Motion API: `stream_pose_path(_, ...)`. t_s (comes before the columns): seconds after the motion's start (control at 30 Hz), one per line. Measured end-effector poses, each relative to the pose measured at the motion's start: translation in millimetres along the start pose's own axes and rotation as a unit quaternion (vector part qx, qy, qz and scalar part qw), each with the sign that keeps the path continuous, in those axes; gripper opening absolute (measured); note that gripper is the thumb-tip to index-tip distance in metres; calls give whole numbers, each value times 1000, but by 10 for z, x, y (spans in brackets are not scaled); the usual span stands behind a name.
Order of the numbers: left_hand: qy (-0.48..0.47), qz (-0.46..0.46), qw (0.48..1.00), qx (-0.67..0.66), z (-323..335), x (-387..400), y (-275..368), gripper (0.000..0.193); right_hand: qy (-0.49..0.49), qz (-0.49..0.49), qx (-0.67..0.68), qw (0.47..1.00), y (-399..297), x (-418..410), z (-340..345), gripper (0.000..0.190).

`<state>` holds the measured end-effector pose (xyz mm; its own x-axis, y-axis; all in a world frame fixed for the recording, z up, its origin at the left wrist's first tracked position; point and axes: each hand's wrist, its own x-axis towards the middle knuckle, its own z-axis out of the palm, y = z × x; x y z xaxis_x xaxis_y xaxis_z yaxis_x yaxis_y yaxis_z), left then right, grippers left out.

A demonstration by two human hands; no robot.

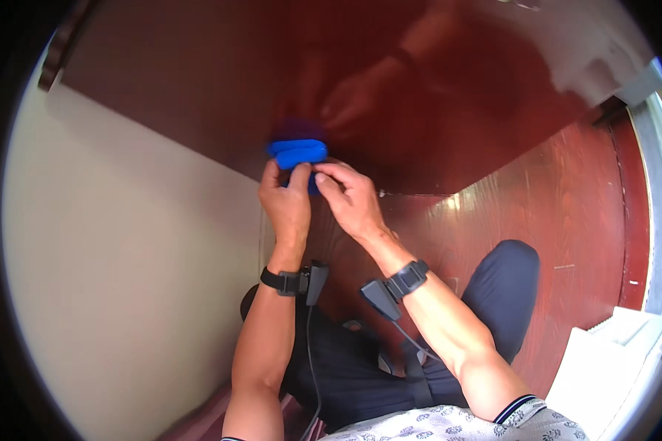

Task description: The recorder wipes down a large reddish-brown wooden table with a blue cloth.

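Note:
Near the middle of the view, just in front of a glossy dark red panel (pixel 198 82), is a rolled or folded blue object (pixel 302 153); its exact kind cannot be told. My left hand (pixel 287 198) grips its lower side between thumb and fingers. From the right, my right hand (pixel 350 195) reaches to it, with thumb and forefinger at a lower blue part partly hidden by the fingers. Whether the right fingertips pinch that part is unclear. Each wrist wears a black strap with a grey device and a cable.
A pale wall (pixel 132 264) rises at the left, meeting the panel's edge. Reddish wood flooring (pixel 574 220) spreads to the right. My dark-trousered knee (pixel 502 292) is bent below it. White objects (pixel 601 358) stand at the lower right, beside a pale frame.

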<state>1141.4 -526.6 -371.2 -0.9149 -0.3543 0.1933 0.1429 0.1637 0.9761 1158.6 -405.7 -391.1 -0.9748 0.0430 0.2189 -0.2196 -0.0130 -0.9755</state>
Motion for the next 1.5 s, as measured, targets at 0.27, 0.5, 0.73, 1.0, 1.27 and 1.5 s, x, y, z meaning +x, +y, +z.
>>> stream_pose_path(0.27, -326, 71, 943, 0, 900, -723, 230, 31, 199, 18, -13, 980, -167, -581, -1452, 16)
stream_pose_path(0.5, -479, 192, 857, -11, 1786, -1041, 476, 56, 324, 17, -75, 943, -380, -729, -2515, 19)
stream_pose_path(0.73, -464, 178, 868, -17, 1840, -1103, 615, 62, 348, 41, -51, 935, -509, -658, -2467, 25)
stream_pose_path(1.0, -211, 234, 947, 62, 1107, -766, 703, 33, 229, 0, -55, 972, -607, -553, -1449, 26)
stream_pose_path(1.27, 87, 245, 962, 89, -43, -138, 612, 25, -8, -101, -85, 991, -942, -161, -33, 32)
stream_pose_path(1.5, 182, 177, 965, 65, -965, 348, 368, 31, -153, -108, -108, 976, -1182, 213, 1094, 47)
